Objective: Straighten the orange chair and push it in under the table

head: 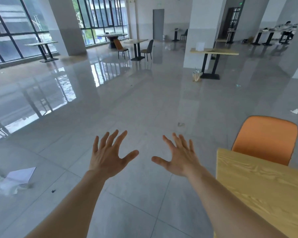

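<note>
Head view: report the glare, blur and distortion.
Head view: window glare streaks the glossy floor at left; the paper at lower left is smeared by blur; wide-angle distortion bends the pillars; both open hands, left hand and right hand, and the orange chair stay sharp.

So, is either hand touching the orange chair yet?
No, the left hand and right hand are spread open in the air above the floor, clear of the orange chair beyond the wooden table.
</note>
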